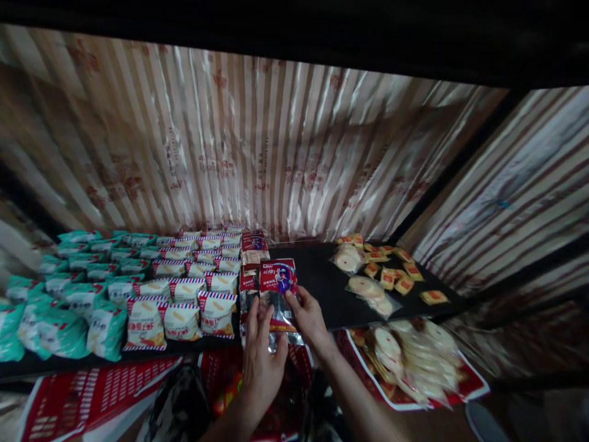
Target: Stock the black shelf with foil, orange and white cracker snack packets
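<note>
A dark red and silver snack packet point(278, 279) with a blue figure printed on it lies at the front of the black shelf. My right hand point(309, 316) grips its right edge, thumb on top. My left hand point(263, 359) reaches in from below, fingers stretched out and touching the lower left of the packet. Similar red packets lie underneath and to the left, partly covered. Behind them, against the back, another red packet point(254, 241) rests on the shelf. White puffy bags point(218, 313) with striped edges stand in rows just left of my hands.
Teal puffy bags point(62, 329) fill the shelf's left end. Clear-wrapped round pale snacks point(363, 286) and small yellow packets point(387, 278) lie on the right of the black shelf point(317, 279). Below are a red basket point(99, 390) and a red-rimmed box point(473, 380). Striped sheeting point(257, 147) hangs behind.
</note>
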`<state>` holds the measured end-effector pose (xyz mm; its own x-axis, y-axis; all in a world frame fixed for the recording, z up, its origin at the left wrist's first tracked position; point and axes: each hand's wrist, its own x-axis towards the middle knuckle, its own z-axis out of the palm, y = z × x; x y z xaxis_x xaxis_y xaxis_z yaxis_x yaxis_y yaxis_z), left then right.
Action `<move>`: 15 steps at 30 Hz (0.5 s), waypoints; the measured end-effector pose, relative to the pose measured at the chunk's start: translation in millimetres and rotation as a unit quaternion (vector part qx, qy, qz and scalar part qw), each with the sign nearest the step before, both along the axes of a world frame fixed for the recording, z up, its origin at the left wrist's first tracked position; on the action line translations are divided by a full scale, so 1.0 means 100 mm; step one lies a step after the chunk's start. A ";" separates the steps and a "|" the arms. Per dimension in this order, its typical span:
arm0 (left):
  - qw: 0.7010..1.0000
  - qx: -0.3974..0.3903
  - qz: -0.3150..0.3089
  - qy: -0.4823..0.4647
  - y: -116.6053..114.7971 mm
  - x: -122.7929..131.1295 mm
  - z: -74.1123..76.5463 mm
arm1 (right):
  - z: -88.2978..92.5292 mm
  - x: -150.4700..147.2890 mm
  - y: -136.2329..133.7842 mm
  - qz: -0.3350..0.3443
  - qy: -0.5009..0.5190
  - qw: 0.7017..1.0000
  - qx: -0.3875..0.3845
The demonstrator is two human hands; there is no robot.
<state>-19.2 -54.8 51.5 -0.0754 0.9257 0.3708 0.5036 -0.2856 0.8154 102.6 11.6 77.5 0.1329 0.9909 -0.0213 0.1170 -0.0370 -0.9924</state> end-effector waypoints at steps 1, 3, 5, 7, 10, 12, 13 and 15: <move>1.000 0.015 -0.006 0.024 0.04 -0.01 -0.02 | 0.01 -0.03 0.09 0.000 -0.016 1.000 0.007; 0.998 0.031 -0.011 0.058 0.15 -0.03 -0.07 | 0.02 -0.08 0.25 0.001 -0.061 0.998 0.021; 0.997 0.036 -0.006 0.069 0.27 -0.06 -0.14 | 0.02 -0.12 0.38 0.003 -0.115 0.993 0.033; 0.997 0.037 0.009 0.060 0.38 -0.08 -0.20 | 0.02 -0.15 0.49 0.007 -0.166 0.986 0.036; 0.998 0.041 0.029 0.040 0.50 -0.10 -0.26 | 0.00 -0.20 0.62 0.012 -0.218 0.975 0.030; 0.998 0.029 0.039 0.027 0.55 -0.11 -0.29 | 0.00 -0.23 0.69 0.017 -0.240 0.970 0.024; 0.999 0.021 0.045 0.021 0.56 -0.11 -0.29 | 0.00 -0.25 0.72 0.019 -0.247 0.969 0.021; 0.998 0.007 0.057 0.009 0.59 -0.12 -0.31 | 0.00 -0.28 0.77 0.025 -0.257 0.966 0.012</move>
